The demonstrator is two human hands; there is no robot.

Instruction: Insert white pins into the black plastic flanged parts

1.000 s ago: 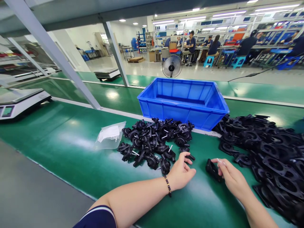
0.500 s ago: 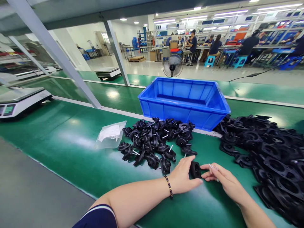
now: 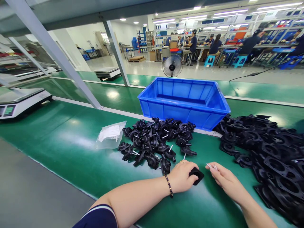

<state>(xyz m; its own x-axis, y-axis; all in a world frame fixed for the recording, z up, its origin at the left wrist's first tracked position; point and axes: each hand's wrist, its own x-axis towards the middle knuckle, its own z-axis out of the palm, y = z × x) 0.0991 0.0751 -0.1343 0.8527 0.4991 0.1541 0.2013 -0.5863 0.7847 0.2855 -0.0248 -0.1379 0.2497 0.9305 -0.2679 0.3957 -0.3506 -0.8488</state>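
My left hand (image 3: pixel 181 176) rests on the green belt with its fingers curled round a black plastic part (image 3: pixel 196 175). Just to its right, my right hand (image 3: pixel 224 180) pinches small white pins (image 3: pixel 211 166) between thumb and fingertips, a short gap from the part. A heap of black parts with white pins fitted (image 3: pixel 156 141) lies just beyond my left hand. A larger heap of black parts (image 3: pixel 268 152) spreads to the right of my right hand.
A blue bin (image 3: pixel 184 101) stands behind the heaps. A clear bag of white pins (image 3: pixel 110 134) lies left of the near heap. A weighing scale (image 3: pixel 21 101) sits at far left. Slanted metal struts (image 3: pixel 71 69) cross the belt. People work at benches far behind.
My right hand brought the black part leftward and passed it to my left hand, which now grips it. The right hand has drawn back a little, keeping the white pins.
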